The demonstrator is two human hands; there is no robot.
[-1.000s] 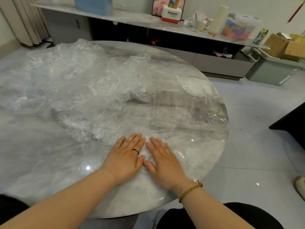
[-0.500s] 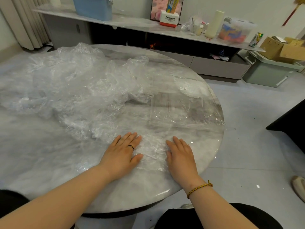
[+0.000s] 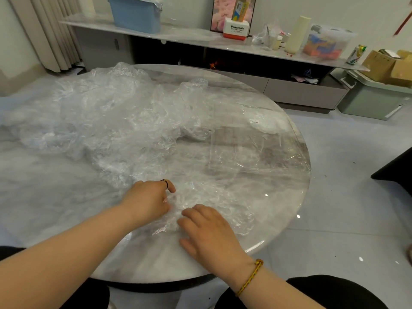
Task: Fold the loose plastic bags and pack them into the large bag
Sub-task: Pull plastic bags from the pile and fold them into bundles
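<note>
Here, left hand (image 3: 149, 201), right hand (image 3: 207, 228) tight around crumpled bag (image 3: 200, 196) near large bag (image 3: 256, 150)

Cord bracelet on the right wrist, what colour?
Yellow braided cord bracelet with darker flecks woven in; it shows best in the head view, the only one here.

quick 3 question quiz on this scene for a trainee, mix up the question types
1. True or false: the left hand lies flat on the table with straight fingers.
2. The white label sits on: A) the flat clear bag at the table's right; B) the blue bin; C) the cardboard box.
3. Which wrist wears the braided bracelet?

Key:
1. False. Its fingers are curled into the crumpled bag.
2. A.
3. The wrist of the right hand.
</note>
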